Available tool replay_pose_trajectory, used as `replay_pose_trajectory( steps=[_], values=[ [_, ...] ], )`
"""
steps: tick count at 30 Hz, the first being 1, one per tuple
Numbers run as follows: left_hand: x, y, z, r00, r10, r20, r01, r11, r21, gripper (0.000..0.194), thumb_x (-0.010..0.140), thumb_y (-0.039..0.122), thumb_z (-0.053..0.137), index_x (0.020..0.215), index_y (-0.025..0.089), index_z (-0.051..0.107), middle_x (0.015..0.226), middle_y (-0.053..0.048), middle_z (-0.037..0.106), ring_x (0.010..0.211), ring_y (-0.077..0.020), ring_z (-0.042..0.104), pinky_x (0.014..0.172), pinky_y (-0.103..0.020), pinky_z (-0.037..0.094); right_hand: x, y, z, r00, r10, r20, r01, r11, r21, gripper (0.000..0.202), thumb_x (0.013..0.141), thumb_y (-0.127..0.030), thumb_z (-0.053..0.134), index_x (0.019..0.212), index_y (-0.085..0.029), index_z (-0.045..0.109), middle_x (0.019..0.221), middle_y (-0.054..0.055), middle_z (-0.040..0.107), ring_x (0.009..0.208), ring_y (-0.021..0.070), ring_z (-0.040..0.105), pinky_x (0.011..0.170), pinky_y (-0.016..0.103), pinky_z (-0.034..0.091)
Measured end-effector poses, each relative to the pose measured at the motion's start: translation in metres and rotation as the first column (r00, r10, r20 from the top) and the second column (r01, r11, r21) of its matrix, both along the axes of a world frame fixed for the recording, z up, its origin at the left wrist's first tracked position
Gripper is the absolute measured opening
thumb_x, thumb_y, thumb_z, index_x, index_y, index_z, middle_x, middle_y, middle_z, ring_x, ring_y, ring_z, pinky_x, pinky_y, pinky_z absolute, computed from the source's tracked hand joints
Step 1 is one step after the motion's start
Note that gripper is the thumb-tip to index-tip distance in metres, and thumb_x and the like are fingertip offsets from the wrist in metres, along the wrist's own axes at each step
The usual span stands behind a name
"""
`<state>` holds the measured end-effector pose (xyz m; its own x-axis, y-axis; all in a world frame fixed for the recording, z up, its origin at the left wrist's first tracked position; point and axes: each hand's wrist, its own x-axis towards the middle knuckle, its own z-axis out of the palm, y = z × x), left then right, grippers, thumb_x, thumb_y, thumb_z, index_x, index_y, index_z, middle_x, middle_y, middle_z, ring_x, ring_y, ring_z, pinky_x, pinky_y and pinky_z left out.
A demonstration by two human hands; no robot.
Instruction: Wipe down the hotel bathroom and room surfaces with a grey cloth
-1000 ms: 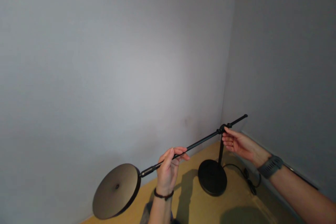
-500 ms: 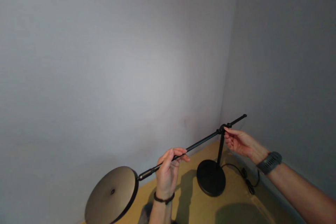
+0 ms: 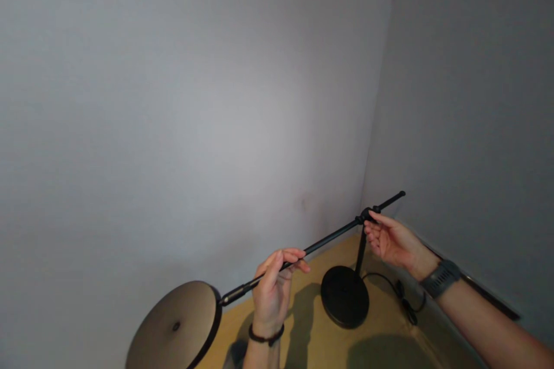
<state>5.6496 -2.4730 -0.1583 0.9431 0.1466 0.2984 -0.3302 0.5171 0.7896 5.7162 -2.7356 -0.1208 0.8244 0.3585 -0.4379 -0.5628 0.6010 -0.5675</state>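
Note:
A black desk lamp stands on a wooden tabletop, its long arm (image 3: pixel 331 237) slanting up to the right from the round lamp head (image 3: pixel 175 326). My left hand (image 3: pixel 277 282) is closed around the middle of that arm, thumb on the near side. At the joint (image 3: pixel 367 215) on top of the upright post, my right hand (image 3: pixel 396 242) pinches with thumb and fingers; part of the joint and post is hidden behind the fingers. The heavy round base (image 3: pixel 345 298) rests flat on the table.
Pale walls (image 3: pixel 242 98) meet in a corner behind the lamp. A bundled black cord (image 3: pixel 407 302) lies on the wooden tabletop (image 3: pixel 324 346) right of the base. Dark shadows fall across the wood.
My right hand's fingers have moved left, closer around the joint and post. The lamp head and my left hand sit slightly lower and further left in view.

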Motion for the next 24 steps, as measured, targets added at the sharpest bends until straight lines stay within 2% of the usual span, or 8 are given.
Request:
replay_pose_trajectory(
  steps=[5, 9, 11, 15, 18, 20, 22, 24],
  values=[
    [-0.006, -0.006, 0.005, 0.999, 0.027, -0.021, -0.027, 1.0, 0.003, 0.028, 0.081, 0.036, 0.066, 0.067, 0.013, 0.073, 0.08, -0.01, 0.071, 0.063, -0.0196, 0.065, 0.064, -0.032, 0.053, 0.003, 0.006, 0.002, 1.0, -0.029, -0.01, 0.03, 0.997, 0.071, 0.037, 0.099, -0.021, 0.046, 0.066, -0.013, 0.06, 0.052, -0.001, 0.058, 0.041, 0.0051, 0.051, 0.042, 0.014, 0.045],
    [-0.019, -0.011, 0.004, 0.998, 0.054, -0.031, -0.053, 0.998, 0.024, 0.028, 0.082, 0.037, 0.066, 0.068, 0.013, 0.074, 0.081, -0.009, 0.071, 0.065, -0.0196, 0.066, 0.066, -0.032, 0.054, 0.002, -0.002, -0.004, 1.0, -0.016, 0.018, 0.016, 1.0, 0.005, 0.045, 0.103, -0.03, 0.036, 0.071, -0.011, 0.062, 0.053, 0.001, 0.06, 0.042, 0.0079, 0.055, 0.043, 0.017, 0.049],
    [-0.025, -0.012, 0.003, 0.997, 0.06, -0.038, -0.058, 0.998, 0.035, 0.028, 0.081, 0.038, 0.066, 0.068, 0.014, 0.073, 0.083, -0.009, 0.071, 0.065, -0.0192, 0.066, 0.068, -0.032, 0.054, 0.001, -0.006, -0.006, 0.998, -0.019, 0.058, 0.023, 0.997, -0.07, 0.049, 0.104, -0.036, 0.034, 0.074, -0.01, 0.064, 0.056, 0.004, 0.063, 0.045, 0.01, 0.059, 0.044, 0.019, 0.051],
    [-0.034, -0.014, 0.002, 0.995, 0.076, -0.061, -0.072, 0.995, 0.063, 0.032, 0.081, 0.042, 0.066, 0.068, 0.014, 0.073, 0.084, -0.009, 0.071, 0.065, -0.019, 0.065, 0.07, -0.032, 0.054, -0.001, -0.008, -0.007, 0.983, -0.027, 0.182, 0.076, 0.96, -0.268, 0.034, 0.1, -0.025, 0.044, 0.074, -0.012, 0.063, 0.066, 0.005, 0.067, 0.054, 0.0099, 0.062, 0.052, 0.019, 0.052],
    [-0.039, -0.017, 0.001, 0.992, 0.105, -0.075, -0.099, 0.992, 0.073, 0.033, 0.081, 0.044, 0.065, 0.068, 0.014, 0.073, 0.085, -0.009, 0.07, 0.066, -0.0188, 0.065, 0.072, -0.034, 0.054, -0.002, -0.007, -0.008, 0.945, 0.007, 0.327, 0.161, 0.86, -0.484, 0.026, 0.092, -0.034, 0.06, 0.076, -0.014, 0.064, 0.073, 0.008, 0.067, 0.06, 0.0153, 0.061, 0.052, 0.024, 0.049],
    [-0.042, -0.02, 0.001, 0.989, 0.122, -0.078, -0.116, 0.99, 0.077, 0.033, 0.082, 0.044, 0.065, 0.069, 0.015, 0.073, 0.085, -0.009, 0.07, 0.066, -0.0186, 0.064, 0.074, -0.035, 0.054, -0.001, -0.009, -0.012, 0.857, 0.055, 0.513, 0.341, 0.685, -0.644, 0.024, 0.082, -0.038, 0.072, 0.076, -0.017, 0.063, 0.072, 0.005, 0.063, 0.063, 0.0164, 0.056, 0.055, 0.025, 0.042],
    [-0.043, -0.022, 0.0, 0.989, 0.129, -0.07, -0.123, 0.989, 0.082, 0.033, 0.082, 0.045, 0.065, 0.069, 0.015, 0.073, 0.085, -0.009, 0.07, 0.066, -0.0186, 0.064, 0.074, -0.035, 0.054, 0.001, -0.013, -0.016, 0.657, 0.277, 0.701, 0.627, 0.316, -0.712, 0.023, 0.084, -0.039, 0.069, 0.075, -0.02, 0.059, 0.072, 0.004, 0.059, 0.064, 0.0171, 0.051, 0.058, 0.028, 0.033],
    [-0.044, -0.023, 0.0, 0.989, 0.134, -0.066, -0.129, 0.988, 0.082, 0.033, 0.082, 0.045, 0.065, 0.069, 0.015, 0.073, 0.085, -0.009, 0.071, 0.065, -0.0186, 0.064, 0.074, -0.035, 0.054, 0.005, -0.017, -0.02, 0.473, 0.567, 0.675, 0.827, -0.023, -0.561, 0.028, 0.092, -0.042, 0.054, 0.074, -0.021, 0.055, 0.072, 0.006, 0.058, 0.064, 0.019, 0.048, 0.059, 0.031, 0.026]
  ],
)
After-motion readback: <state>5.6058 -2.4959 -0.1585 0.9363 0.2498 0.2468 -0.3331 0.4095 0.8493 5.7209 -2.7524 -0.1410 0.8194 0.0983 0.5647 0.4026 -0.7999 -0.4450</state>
